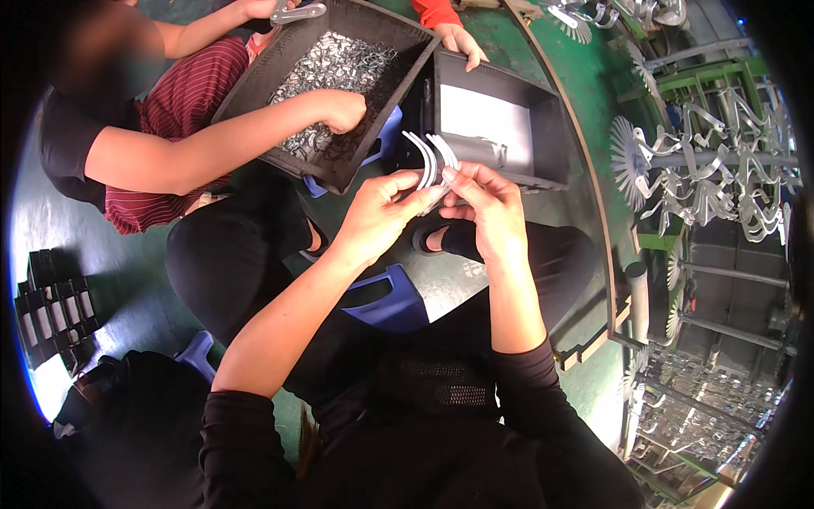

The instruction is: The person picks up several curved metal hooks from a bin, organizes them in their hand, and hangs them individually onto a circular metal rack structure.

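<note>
Between my two hands, over my lap, I hold several curved silver metal strips [428,163] with their bent ends pointing up. My left hand [377,216] is closed, thumb and fingers pinching the strips from the left side. From the other side, my right hand [492,204] closes on the same bunch with thumb and fingertips. The lower ends of the strips are hidden by my fingers. Just beyond my hands stands a black bin [551,144] with a white sheet [483,119] inside.
A co-worker's hand [339,110] reaches into another black bin [246,89] of small metal clips [339,64]. Another person's hand [460,44], with an orange sleeve, touches the right bin's rim. A blue stool [394,305] is below me. Metal parts hang on racks [721,161] at right.
</note>
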Available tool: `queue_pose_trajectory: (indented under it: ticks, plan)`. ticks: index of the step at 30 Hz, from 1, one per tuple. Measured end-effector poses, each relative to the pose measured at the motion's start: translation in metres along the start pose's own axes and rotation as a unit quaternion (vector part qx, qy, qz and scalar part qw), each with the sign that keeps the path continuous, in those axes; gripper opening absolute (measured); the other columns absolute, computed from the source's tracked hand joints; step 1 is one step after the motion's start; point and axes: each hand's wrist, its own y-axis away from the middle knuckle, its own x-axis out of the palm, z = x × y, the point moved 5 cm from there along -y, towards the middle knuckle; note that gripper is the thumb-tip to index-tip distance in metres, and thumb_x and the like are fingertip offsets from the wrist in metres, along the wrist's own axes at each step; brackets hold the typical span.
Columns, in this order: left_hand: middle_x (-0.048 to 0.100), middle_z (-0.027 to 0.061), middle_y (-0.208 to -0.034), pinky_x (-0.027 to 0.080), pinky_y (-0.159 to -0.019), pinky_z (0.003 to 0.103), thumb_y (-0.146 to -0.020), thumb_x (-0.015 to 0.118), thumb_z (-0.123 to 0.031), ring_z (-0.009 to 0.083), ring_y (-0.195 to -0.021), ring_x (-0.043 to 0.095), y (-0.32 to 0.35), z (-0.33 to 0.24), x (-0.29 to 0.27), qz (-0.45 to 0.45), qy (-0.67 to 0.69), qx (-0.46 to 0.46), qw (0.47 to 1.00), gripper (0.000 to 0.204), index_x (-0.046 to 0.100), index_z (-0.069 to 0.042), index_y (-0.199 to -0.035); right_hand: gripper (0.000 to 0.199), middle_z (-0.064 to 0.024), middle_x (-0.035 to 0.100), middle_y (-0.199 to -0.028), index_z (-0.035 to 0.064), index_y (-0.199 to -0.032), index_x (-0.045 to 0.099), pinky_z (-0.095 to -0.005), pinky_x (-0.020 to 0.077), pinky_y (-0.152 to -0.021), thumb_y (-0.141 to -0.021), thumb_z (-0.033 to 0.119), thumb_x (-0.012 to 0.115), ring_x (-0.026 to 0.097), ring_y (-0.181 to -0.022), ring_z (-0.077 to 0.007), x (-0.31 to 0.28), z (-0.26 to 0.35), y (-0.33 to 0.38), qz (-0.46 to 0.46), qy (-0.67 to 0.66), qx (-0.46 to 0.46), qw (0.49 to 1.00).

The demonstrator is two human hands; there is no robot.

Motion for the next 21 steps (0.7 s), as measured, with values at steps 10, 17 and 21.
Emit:
queue_pose_trajectory:
  ticks: [10,17,21]
  plan:
    - [0.059,-0.0008,-0.091,0.043,-0.073,0.022,-0.089,0.058,-0.01,0.0057,-0.081,0.052,0.002,-0.006,-0.002,0.021,-0.085,0.042,0.995,0.021,0.06,0.002,-0.106,0.021,-0.0018,0.058,-0.065,0.0032,-0.09,0.066,-0.02,0.0433,-0.045,-0.08,0.022,0.069,0.057,-0.054,-0.0085,0.006,0.003,0.0,-0.009,0.082,0.014,0.996]
    - [0.059,-0.001,-0.091,0.043,-0.071,0.021,-0.087,0.06,-0.008,0.0047,-0.08,0.051,0.011,0.011,-0.02,-0.005,-0.006,-0.042,0.999,0.019,0.061,0.002,-0.103,0.025,-0.0032,0.057,-0.068,-0.0009,-0.091,0.067,-0.0215,0.0393,-0.038,-0.078,0.021,0.07,0.052,-0.054,-0.0067,0.023,0.006,-0.005,0.029,0.226,-0.044,0.973]
    - [0.059,0.0017,-0.092,0.044,-0.073,0.024,-0.085,0.061,-0.005,0.0067,-0.081,0.052,0.02,0.009,-0.039,-0.047,-0.036,-0.025,0.998,0.019,0.062,0.003,-0.102,0.027,0.0019,0.055,-0.064,0.0023,-0.09,0.068,-0.0223,0.0395,-0.05,-0.082,0.028,0.068,0.05,-0.058,-0.006,0.03,0.01,-0.033,0.063,0.253,-0.036,0.965]
